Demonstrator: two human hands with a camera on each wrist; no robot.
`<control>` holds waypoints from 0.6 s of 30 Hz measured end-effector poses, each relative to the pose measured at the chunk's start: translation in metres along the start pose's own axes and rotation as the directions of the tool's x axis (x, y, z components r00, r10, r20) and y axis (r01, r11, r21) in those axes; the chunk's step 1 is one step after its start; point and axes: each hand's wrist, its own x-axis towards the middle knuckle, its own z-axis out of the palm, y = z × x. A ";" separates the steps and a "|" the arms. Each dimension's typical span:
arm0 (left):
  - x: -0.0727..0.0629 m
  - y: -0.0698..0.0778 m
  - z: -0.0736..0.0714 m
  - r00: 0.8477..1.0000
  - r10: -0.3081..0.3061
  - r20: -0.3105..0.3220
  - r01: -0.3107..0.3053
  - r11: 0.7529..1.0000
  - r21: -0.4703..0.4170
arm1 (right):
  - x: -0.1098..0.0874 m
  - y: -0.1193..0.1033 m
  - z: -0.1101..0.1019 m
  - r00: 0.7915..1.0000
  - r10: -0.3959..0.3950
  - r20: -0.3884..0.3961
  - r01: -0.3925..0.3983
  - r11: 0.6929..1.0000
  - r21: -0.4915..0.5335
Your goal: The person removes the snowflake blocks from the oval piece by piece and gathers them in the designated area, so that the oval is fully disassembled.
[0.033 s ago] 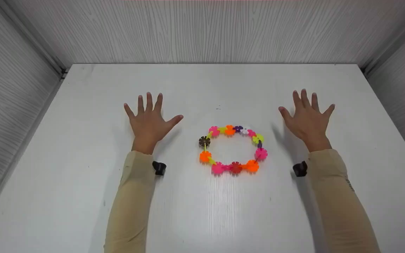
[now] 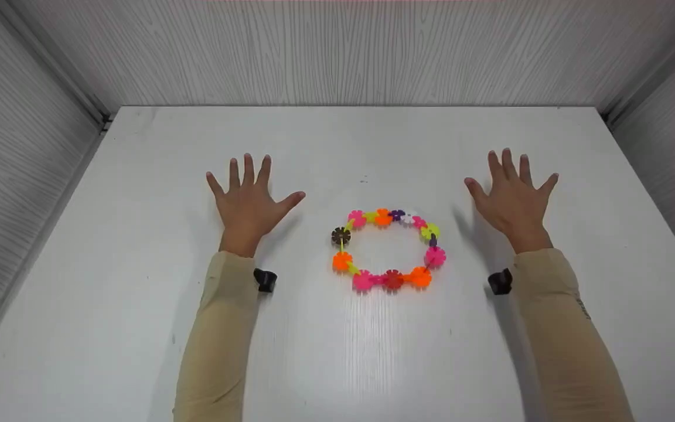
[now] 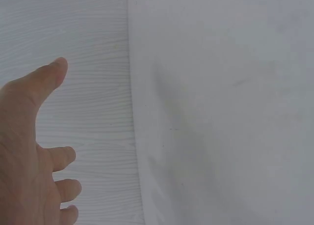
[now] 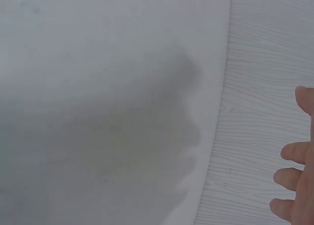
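Observation:
A closed ring of interlocking plastic snowflake discs point(image 2: 393, 279) lies on the white table between the two hands. Its pieces are pink, orange, yellow, purple, white, red and dark brown. To the left of the ring, my left hand point(image 2: 248, 210) is held over the table with its fingers spread, holding nothing. On the other side my right hand point(image 2: 515, 206) is spread the same way, also with nothing in it. Both palms face down, and each hand casts a shadow on the tabletop. Thumb and fingers of the left hand point(image 3: 29, 141) show at the edge of the left wrist view.
The white table point(image 2: 337, 363) has a back edge that meets a pale wood-grain panel point(image 2: 337, 53). Similar side panels point(image 2: 15, 146) stand at left and right. A small black device point(image 2: 266, 281) sits at the left wrist, and another black device point(image 2: 500, 282) at the right.

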 end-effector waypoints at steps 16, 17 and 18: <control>-0.001 0.005 -0.005 1.000 0.001 -0.007 -0.001 1.000 0.004 | 0.000 -0.004 -0.001 1.000 -0.015 -0.019 0.015 1.000 -0.008; -0.001 0.006 -0.006 1.000 0.000 -0.005 0.000 1.000 0.003 | 0.000 -0.005 -0.001 1.000 -0.017 -0.020 0.017 1.000 -0.007; -0.001 0.007 -0.006 1.000 0.000 -0.001 0.000 1.000 0.004 | 0.000 -0.006 -0.001 1.000 -0.020 -0.019 0.020 1.000 -0.007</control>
